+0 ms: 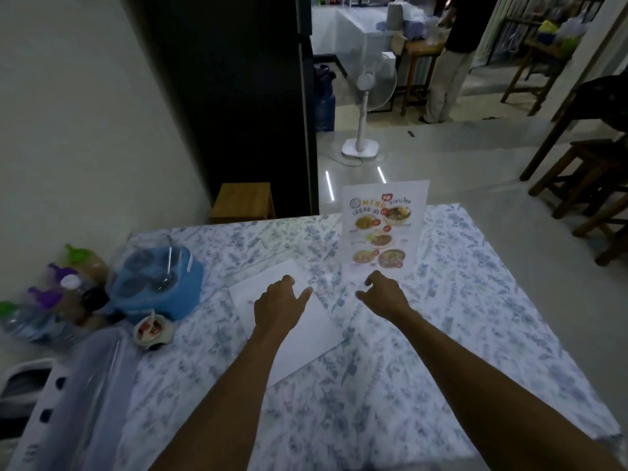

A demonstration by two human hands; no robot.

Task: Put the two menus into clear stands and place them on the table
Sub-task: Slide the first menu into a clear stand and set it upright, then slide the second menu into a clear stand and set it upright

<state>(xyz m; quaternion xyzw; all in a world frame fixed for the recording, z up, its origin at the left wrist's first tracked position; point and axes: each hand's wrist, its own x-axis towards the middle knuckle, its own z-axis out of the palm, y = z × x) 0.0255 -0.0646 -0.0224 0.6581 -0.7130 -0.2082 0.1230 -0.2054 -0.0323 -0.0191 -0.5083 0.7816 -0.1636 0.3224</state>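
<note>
Head view: one printed menu [382, 229] stands upright near the table's [475, 300] far edge, one blank-side sheet [306, 338] lies flat under the loosely open left hand [277, 305], right hand [385, 294] open, empty.

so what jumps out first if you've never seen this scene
The colourful menu in its clear stand stands upright at the far side of the flowered table, brighter than anything else. Just in front of it, the left hand rests over a blank white sheet lying flat, and the right hand hovers beside it, empty. A blue caddy and bottles crowd the table's left edge.
</note>
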